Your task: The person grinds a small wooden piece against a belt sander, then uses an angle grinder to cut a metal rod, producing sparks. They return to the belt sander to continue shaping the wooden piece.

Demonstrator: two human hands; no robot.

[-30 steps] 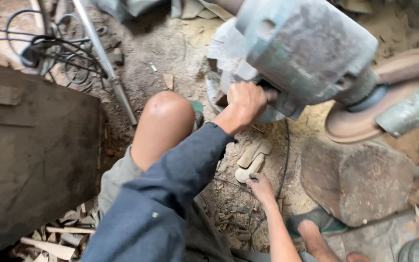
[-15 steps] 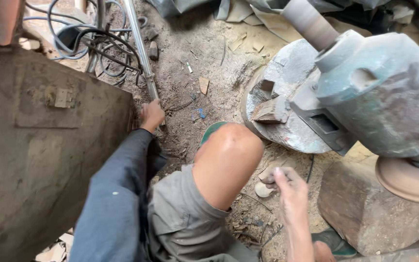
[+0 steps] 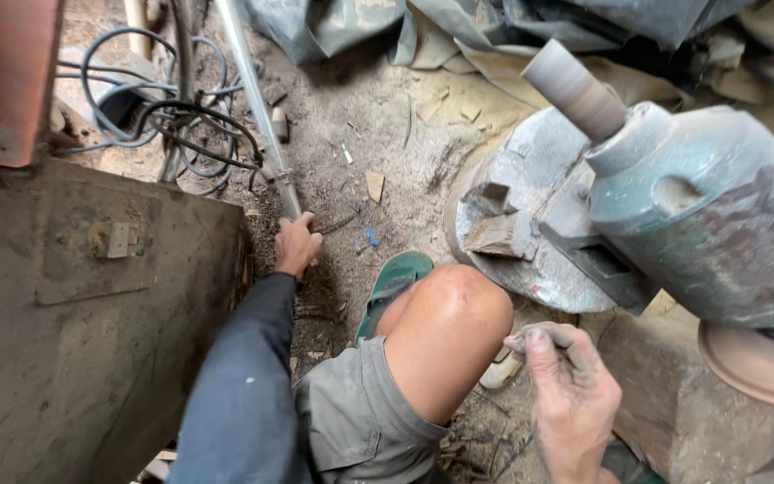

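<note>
The left hand (image 3: 296, 244) curls its fingers (image 3: 305, 220) around the lower end of a metal rod (image 3: 257, 116), whose long axis runs up and slightly left from them, past cables (image 3: 163, 125). A metal box (image 3: 91, 314) crowds close on their left; open dirt floor (image 3: 378, 134) lies right. The right hand (image 3: 571, 399), fingers (image 3: 539, 345) pressed together, hangs beside the knee (image 3: 450, 323), under the grinder (image 3: 674, 215).

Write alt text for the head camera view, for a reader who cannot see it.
Seen from above, a person's left hand reaches down to the dirt floor at the foot of a metal pole, while the right hand hovers loosely curled beside a bare knee. A large green-grey machine stands to the right, with tangled cables at upper left.
</note>
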